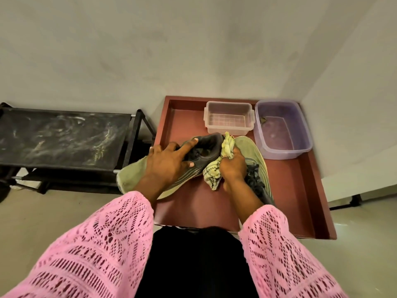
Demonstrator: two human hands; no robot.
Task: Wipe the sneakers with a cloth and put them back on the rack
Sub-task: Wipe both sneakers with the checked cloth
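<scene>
Both hands are clamped: the left hand (169,162) grips a grey sneaker (202,147) by its collar, tilted on its side, and the right hand (233,166) is closed around a bunched yellow cloth (214,173) pressed against that shoe's heel. Ordered by size, the black rack (62,138) stands at nine o'clock, the red tray (290,190) holds everything else, and the second sneaker (255,166) lies at three o'clock beside the cloth. Wiping looks underway; next, likely turning the shoe to reach unwiped sides.
</scene>
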